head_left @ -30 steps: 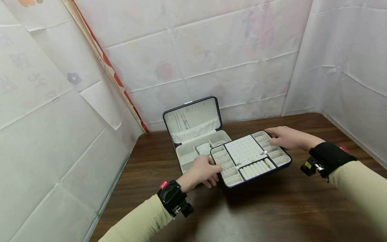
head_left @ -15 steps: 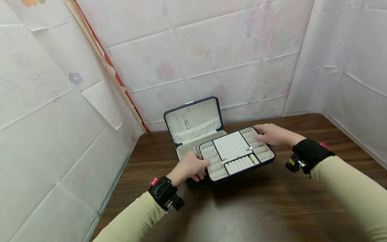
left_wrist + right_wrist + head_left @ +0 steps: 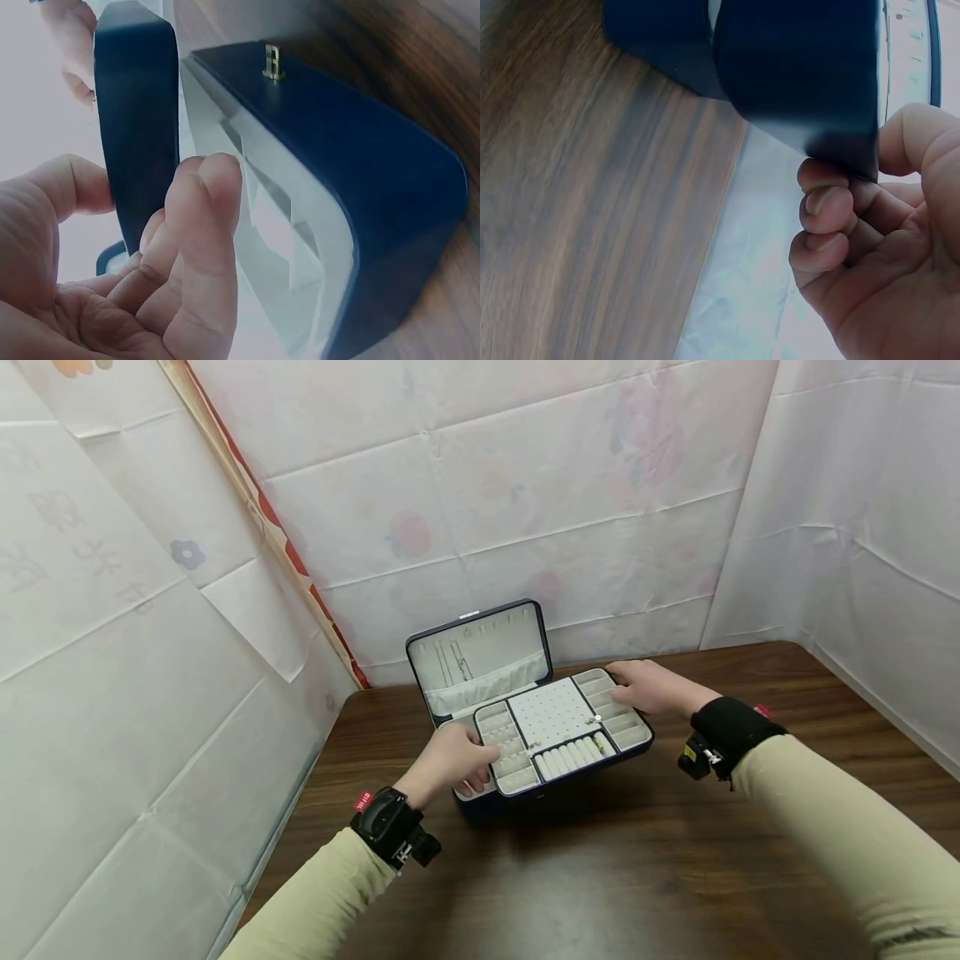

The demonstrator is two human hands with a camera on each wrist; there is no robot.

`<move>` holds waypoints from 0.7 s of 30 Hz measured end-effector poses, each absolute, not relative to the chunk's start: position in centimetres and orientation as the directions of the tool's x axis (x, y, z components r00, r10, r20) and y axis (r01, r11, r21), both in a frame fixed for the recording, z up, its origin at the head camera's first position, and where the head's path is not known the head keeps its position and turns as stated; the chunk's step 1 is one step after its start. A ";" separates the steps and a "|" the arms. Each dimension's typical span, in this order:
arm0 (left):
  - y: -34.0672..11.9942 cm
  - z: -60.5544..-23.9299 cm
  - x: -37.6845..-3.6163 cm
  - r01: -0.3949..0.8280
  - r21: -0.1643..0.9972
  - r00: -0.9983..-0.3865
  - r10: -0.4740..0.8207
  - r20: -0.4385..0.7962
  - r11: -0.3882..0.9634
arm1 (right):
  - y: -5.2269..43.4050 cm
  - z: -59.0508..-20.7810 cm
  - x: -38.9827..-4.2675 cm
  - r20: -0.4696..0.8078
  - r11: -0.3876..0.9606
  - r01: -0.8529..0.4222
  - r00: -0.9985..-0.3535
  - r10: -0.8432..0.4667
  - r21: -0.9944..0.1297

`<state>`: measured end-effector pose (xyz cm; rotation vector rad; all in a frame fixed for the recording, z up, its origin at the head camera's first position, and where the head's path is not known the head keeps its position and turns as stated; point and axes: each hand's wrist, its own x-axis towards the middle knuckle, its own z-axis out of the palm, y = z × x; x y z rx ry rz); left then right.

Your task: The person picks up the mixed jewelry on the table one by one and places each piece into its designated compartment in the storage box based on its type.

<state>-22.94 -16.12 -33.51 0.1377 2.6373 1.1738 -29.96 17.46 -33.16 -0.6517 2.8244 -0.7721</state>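
Note:
Both hands hold a dark blue jewelry tray (image 3: 551, 714) with cream compartments, ring rolls and a dotted pad. The left hand (image 3: 448, 758) grips its left end, thumb on top and fingers beneath, as the left wrist view shows. At the other end the right hand (image 3: 651, 687) pinches the far right corner, its fingers curled under the edge. Below and behind the tray stands the open jewelry box (image 3: 375, 180), mostly covered in the head view. In the left wrist view a gap separates tray and box. Small earrings and a ring sit in the tray.
The box's raised lid (image 3: 480, 652) leans back with necklaces hanging inside it. A gold clasp (image 3: 273, 64) projects from the box's front wall. Under everything lies a brown wooden table (image 3: 600, 868). Pale printed sheeting (image 3: 585, 527) surrounds the table's back and sides.
Both hands have carried the tray left, from beside the box to over its base. The box and its lid have stayed in place.

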 end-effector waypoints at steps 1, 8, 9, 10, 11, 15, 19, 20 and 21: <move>-16.3 -33.5 -23.0 -0.017 0.738 -0.965 0.181 -0.188 0.675 | 17.3 -33.2 -30.1 -0.020 0.773 -0.371 -0.896 -0.443 -0.515; -17.4 -33.3 -23.4 -0.020 0.709 -0.973 0.150 -0.176 0.705 | 15.8 -33.7 -31.0 0.005 0.772 -0.357 -0.909 -0.417 -0.525; -17.6 -33.3 -23.4 -0.021 0.704 -0.973 0.146 -0.177 0.710 | 15.6 -33.8 -31.1 0.015 0.771 -0.362 -0.909 -0.417 -0.523; -17.8 -33.2 -23.5 -0.025 0.698 -0.974 0.140 -0.179 0.715 | 15.4 -33.8 -31.2 0.024 0.770 -0.367 -0.909 -0.417 -0.522; -18.0 -33.2 -23.5 -0.031 0.695 -0.974 0.134 -0.181 0.718 | 15.1 -33.8 -31.3 0.029 0.770 -0.369 -0.909 -0.415 -0.521; -18.6 -33.1 -23.6 -0.043 0.686 -0.978 0.111 -0.179 0.727 | 14.2 -34.0 -31.8 0.044 0.770 -0.376 -0.909 -0.414 -0.516; -19.2 -33.1 -23.9 -0.049 0.682 -0.981 0.095 -0.172 0.730 | 13.2 -34.3 -32.3 0.053 0.782 -0.370 -0.915 -0.399 -0.501; -19.3 -33.1 -23.9 -0.052 0.683 -0.981 0.092 -0.172 0.729 | 13.0 -34.4 -32.4 0.057 0.785 -0.370 -0.916 -0.396 -0.496; -19.4 -33.1 -24.0 -0.053 0.682 -0.981 0.089 -0.172 0.729 | 12.7 -34.4 -32.5 0.055 0.784 -0.369 -0.916 -0.397 -0.500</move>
